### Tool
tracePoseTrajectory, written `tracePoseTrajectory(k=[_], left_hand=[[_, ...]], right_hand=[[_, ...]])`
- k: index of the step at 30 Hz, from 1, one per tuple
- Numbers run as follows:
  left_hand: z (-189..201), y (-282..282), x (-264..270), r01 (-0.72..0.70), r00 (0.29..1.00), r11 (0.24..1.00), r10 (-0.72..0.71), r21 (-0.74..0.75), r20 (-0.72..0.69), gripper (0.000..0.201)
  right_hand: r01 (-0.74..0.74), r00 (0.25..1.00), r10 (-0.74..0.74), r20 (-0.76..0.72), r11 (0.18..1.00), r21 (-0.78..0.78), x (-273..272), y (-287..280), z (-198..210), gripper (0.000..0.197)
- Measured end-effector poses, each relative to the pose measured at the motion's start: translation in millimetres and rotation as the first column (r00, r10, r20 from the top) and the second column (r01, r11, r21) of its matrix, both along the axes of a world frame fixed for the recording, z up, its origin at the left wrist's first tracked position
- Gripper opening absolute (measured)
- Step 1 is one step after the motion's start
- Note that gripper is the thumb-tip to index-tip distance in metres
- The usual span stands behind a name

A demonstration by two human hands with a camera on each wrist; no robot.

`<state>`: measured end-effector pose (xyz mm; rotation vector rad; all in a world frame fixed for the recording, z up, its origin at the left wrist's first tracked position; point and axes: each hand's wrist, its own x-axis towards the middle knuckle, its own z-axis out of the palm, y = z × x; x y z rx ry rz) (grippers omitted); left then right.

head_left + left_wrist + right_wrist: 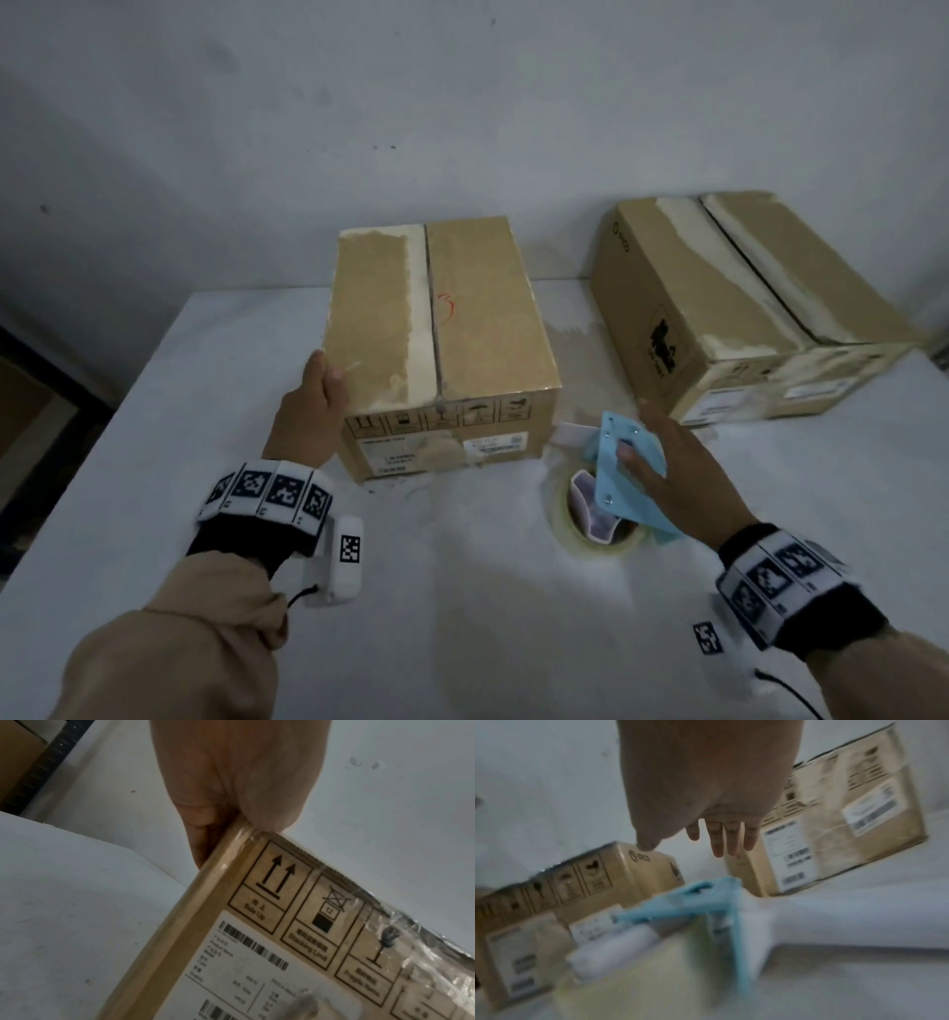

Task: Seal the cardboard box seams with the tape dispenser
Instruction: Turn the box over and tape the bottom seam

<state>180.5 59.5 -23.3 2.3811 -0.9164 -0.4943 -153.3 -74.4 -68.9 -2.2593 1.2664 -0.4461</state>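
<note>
Tape dispenser [619, 483] seemingly under right hand [672, 473]

You were working in what looked like a packing or storage room: a bare, scuffed grey wall [462, 103], a plain white table [154, 411], and labelled cardboard shipping boxes [719, 318] with handling symbols and barcodes.

On the table [154, 390], the tape dispenser [613, 493] lies before-right of the near box [462, 329], seemingly left of the second box [729, 308].
</note>
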Motion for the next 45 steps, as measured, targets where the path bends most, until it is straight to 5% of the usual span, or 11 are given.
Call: tracePoseTrajectory(k=[6, 14, 21, 25, 30, 37, 41, 45], left_hand=[[4.9, 0.3, -6.7, -0.071, 0.997, 0.997, 0.070, 0.024, 0.016, 0.046], [5.5, -3.2, -8.3, -0.110, 0.994, 0.993, 0.109, 0.040, 0.024, 0.047], [9.8, 0.6, -13.8, -0.106, 0.993, 0.994, 0.105, 0.022, 0.047, 0.046], [6.8, 1.8, -6.5, -0.104, 0.995, 0.995, 0.104, -0.002, -0.001, 0.045], [15.8, -4.1, 15.2, -0.094, 0.994, 0.996, 0.093, -0.005, -0.062, 0.039], [31.2, -22.1, 50.4, 0.017, 0.994, 1.000, -0.015, 0.011, -0.109, 0.049], [33.4, -39.0, 65.7, 0.073, 0.993, 0.996, -0.069, 0.046, -0.098, 0.053], [27.9, -50.2, 75.7, 0.148, 0.976, 0.988, -0.137, 0.052, -0.171, 0.064]], right_hand=[[-0.120, 0.933, 0.116, -0.339, 0.993, 0.010, -54.9, 5.9, -29.3, 0.101], [-0.187, 0.931, 0.225, -0.286, 0.970, 0.155, -56.1, -0.5, -36.4, 0.116], [-0.096, 0.994, 0.104, -0.024, 0.970, 0.222, -67.4, 14.4, -20.9, 0.116], [-0.104, 0.958, 0.069, 0.278, 0.988, 0.112, -64.4, 16.4, 7.8, 0.070], [-0.155, 0.849, 0.073, 0.524, 0.981, 0.114, -39.2, -11.4, 43.8, 0.045], [-0.185, 0.752, 0.066, 0.656, 0.976, 0.115, 35.9, -57.0, 86.1, 0.064], [-0.153, 0.728, 0.010, 0.685, 0.977, 0.149, 79.3, -82.0, 89.8, 0.040], [-0.221, 0.691, -0.041, 0.722, 0.939, 0.265, 111.2, -96.8, 80.5, 0.064]])
